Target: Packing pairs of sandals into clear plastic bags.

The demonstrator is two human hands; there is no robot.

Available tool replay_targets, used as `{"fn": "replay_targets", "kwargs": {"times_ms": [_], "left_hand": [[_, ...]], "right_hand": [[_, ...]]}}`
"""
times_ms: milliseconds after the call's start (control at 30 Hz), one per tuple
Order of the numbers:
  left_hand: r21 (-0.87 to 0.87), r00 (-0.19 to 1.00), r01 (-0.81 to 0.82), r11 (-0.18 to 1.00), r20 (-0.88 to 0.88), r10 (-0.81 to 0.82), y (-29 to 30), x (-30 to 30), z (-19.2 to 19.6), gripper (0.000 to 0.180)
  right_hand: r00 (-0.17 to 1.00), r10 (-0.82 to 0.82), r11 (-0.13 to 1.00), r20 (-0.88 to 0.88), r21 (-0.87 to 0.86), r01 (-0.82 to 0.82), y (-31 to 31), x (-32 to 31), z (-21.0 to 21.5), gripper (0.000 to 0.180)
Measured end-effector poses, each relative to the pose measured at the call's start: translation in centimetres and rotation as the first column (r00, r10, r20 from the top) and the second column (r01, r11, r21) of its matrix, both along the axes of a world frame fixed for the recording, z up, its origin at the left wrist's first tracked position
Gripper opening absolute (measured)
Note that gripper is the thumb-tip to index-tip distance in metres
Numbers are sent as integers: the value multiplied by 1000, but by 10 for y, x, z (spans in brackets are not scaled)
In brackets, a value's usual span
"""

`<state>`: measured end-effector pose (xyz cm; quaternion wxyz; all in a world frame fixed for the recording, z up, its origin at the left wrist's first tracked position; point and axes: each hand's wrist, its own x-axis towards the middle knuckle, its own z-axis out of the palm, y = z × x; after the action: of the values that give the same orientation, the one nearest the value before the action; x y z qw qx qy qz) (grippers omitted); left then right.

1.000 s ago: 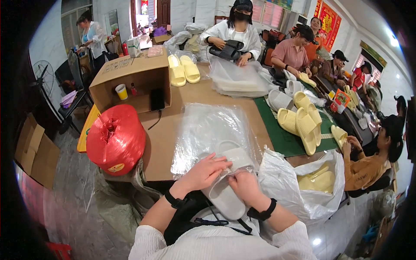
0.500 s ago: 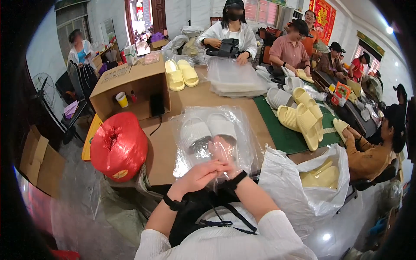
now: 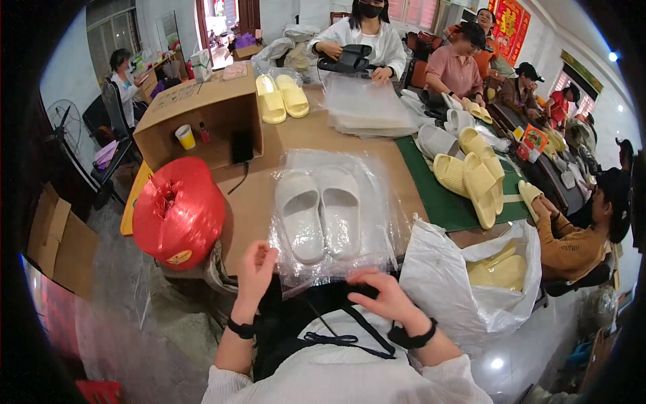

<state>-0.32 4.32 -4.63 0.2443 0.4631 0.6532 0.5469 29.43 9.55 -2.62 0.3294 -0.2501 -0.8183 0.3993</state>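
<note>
A pair of white slippers [image 3: 340,225] lies side by side inside a clear plastic bag [image 3: 380,229], toes toward the far side, on a stack of similar bags. At the bag's near left corner, my left hand [image 3: 257,271] is raised with loosely bent fingers and nothing in it. By the near right edge, my right hand [image 3: 383,295] is spread over my lap, also holding nothing. Whether its fingertips touch the bag's lower edge I cannot tell.
A red ball of plastic twine [image 3: 178,215] and an open cardboard box [image 3: 195,114] stand left. To the right are a white sack [image 3: 437,289] with yellow slippers and a green mat [image 3: 420,178]. Across the table, a person [image 3: 367,44] stands near flat clear bags [image 3: 370,108].
My hands, which were together over the slippers, have pulled back toward me and apart. The bagged slippers now lie uncovered on the table.
</note>
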Motion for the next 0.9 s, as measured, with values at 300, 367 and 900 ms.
{"fn": "replay_targets", "kwargs": {"times_ms": [300, 367, 900], "left_hand": [[-452, 941, 305, 838, 281, -191, -11, 3, -26, 40], [-405, 932, 328, 853, 283, -224, -13, 9, -23, 32], [-147, 964, 197, 969, 212, -163, -2, -11, -2, 16]], "right_hand": [[804, -591, 677, 58, -506, 534, 60, 48, 20, 41], [865, -474, 656, 164, -591, 470, 72, 36, 10, 41], [939, -343, 706, -35, -669, 233, 100, 45, -19, 14]]}}
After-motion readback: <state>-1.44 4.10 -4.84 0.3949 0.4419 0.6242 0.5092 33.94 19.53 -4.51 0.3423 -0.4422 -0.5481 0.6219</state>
